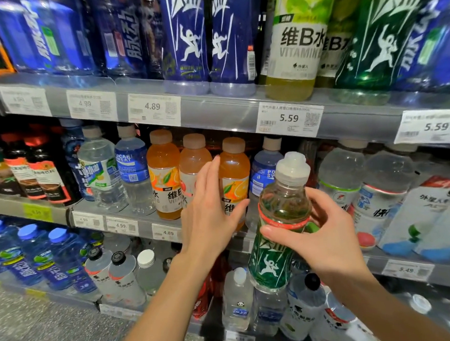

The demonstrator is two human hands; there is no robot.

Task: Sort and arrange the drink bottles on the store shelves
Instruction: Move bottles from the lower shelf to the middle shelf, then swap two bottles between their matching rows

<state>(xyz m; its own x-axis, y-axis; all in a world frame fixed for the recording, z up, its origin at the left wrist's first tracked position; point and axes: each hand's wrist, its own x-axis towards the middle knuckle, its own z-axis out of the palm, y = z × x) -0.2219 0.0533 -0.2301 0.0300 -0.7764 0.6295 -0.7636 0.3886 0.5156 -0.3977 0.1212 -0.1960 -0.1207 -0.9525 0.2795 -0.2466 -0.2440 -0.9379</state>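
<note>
Task judged midway: green bottle off shelf, not yet placed; gripped upright by right hand, fingers curled round its shoulder, thumb behind; left hand open, fingers straight, laid against orange bottle on middle shelf; matching green bottles seen on top shelf, mixed among others; sorting left.

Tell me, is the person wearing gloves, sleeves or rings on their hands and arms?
No. The left hand and right hand are both bare, with no gloves, rings, watch or bracelets showing. Both forearms are uncovered as far as the picture reaches, so no sleeves appear. The fingernails look short and unpainted.
</note>
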